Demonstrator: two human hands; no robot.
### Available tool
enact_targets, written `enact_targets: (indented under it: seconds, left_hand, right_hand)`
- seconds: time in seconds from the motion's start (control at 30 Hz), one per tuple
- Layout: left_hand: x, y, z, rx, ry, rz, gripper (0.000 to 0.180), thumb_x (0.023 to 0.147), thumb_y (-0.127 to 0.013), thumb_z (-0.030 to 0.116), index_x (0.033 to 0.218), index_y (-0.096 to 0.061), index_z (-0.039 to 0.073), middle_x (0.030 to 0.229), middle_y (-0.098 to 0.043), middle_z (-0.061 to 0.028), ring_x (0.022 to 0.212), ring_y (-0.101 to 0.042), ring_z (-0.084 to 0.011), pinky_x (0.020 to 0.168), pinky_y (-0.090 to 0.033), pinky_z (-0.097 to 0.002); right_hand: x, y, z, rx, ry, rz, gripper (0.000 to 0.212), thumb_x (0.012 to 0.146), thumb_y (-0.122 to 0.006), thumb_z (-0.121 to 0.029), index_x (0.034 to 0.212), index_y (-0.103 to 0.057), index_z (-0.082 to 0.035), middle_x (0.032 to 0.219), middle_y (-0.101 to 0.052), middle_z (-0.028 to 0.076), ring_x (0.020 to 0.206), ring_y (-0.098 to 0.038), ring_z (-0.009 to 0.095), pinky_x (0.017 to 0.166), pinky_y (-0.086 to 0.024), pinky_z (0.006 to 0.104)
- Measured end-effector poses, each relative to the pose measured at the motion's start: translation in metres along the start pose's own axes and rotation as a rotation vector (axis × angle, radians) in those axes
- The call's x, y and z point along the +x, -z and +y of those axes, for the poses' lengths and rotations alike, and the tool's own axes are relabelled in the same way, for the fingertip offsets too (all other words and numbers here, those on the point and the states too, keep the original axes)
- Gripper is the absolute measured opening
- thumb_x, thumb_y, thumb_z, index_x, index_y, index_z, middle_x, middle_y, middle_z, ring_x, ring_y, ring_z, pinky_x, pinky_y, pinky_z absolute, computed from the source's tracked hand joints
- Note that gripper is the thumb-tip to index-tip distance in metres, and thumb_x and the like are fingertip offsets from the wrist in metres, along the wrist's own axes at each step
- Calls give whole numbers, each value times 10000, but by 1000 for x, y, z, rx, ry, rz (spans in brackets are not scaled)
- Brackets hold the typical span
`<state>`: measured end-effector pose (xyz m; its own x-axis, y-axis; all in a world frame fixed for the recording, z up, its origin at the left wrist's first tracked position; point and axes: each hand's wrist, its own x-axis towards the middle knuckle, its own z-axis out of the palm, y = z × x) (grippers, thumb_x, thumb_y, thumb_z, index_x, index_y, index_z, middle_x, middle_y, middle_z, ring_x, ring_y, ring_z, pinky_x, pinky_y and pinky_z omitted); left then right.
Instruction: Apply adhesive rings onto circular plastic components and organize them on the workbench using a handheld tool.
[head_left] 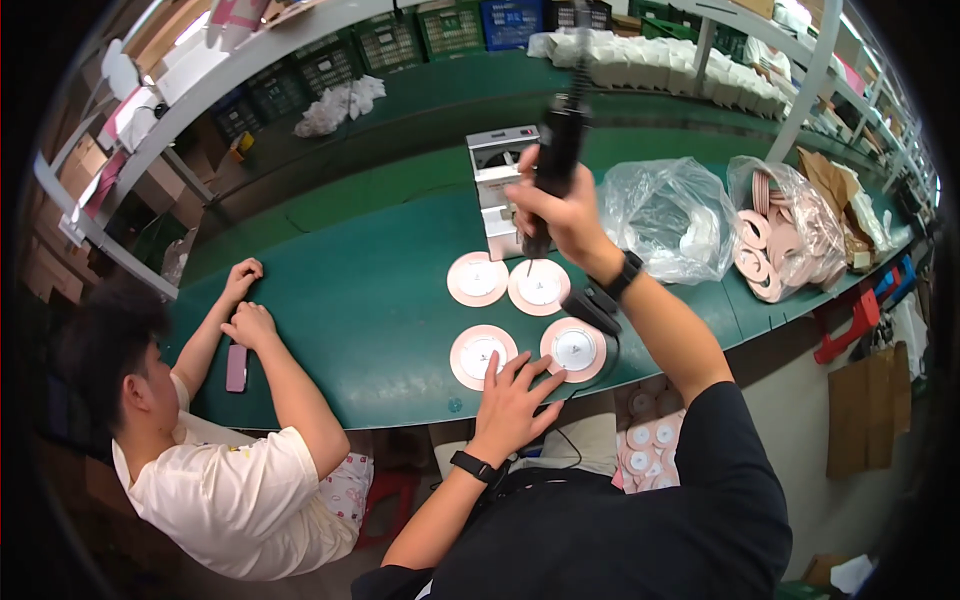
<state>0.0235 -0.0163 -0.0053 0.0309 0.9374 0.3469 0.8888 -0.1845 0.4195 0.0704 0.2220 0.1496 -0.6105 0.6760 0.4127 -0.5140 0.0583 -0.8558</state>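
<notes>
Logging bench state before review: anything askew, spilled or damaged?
Only mild untidiness: pink rings lie jumbled at the left edge of the rightmost clear bag, some tilted, unlike the four pink-rimmed discs laid flat in two rows. No obvious damage; fine flaws are too small to tell.

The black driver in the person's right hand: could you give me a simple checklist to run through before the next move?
1. Black driver held firmly: ok, the right hand is wrapped around it.
2. Bit over a disc: ok, it points down at the far right disc.
3. Bit touching that disc: cannot tell.
4. Left hand clear of the bit: ok, its spread fingers are over the two near discs.
5. All four discs lying flat on the green table: ok.
6. Co-worker's hands out of the way: ok, they rest toward the table's left end.
</notes>
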Motion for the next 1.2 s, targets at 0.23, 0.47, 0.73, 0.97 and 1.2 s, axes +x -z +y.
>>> enact_targets:
  seconds: [0.23, 0.47, 0.73, 0.97, 1.2]
  left_hand:
    - [1, 0, 1, 13, 5, 6, 461, 879, -773, 348, 1325, -708, 254, 1407, -623, -26, 1365, -521, -316, 1220, -257, -661]
    - [3, -2, 3, 39, 11, 5, 447, 852, -793, 330, 1287, -734, 245, 1378, -640, -28, 1338, -542, -321, 1211, -255, -676]
    - [4, -1, 6, 43, 25, 5, 455, 850, -793, 330, 1293, -734, 243, 1385, -634, -29, 1340, -539, -321, 1215, -244, -684]
    - [5, 0, 4, 0, 31, 22, 471, 812, -817, 293, 1276, -750, 246, 1390, -629, -20, 1349, -526, -325, 1228, -289, -621]
    - [6, 2, 4, -3, 26, 14, 474, 811, -819, 286, 1278, -749, 244, 1392, -627, -24, 1346, -526, -331, 1214, -330, -593]
  right_hand:
    - [-169, 31, -39, -64, 269, 15, 463, 890, -696, 90, 1231, -418, -52, 712, -577, 55, 575, -567, 160, 583, -518, 350]
    - [-210, 47, -23, -150, 235, 163, 438, 913, -697, 27, 1207, -390, -77, 664, -548, 53, 569, -550, 177, 612, -520, 383]
    - [-197, 46, -8, -162, 218, 147, 418, 934, -707, -26, 1200, -389, -77, 656, -537, 45, 570, -548, 171, 603, -506, 364]
    - [-192, 47, -7, -152, 243, 71, 457, 904, -696, 84, 1232, -403, -40, 717, -602, 70, 642, -600, 182, 669, -543, 370]
    - [-187, 41, -4, -223, 170, 104, 403, 928, -721, -27, 1162, -398, -87, 659, -539, 48, 545, -524, 166, 584, -501, 362]
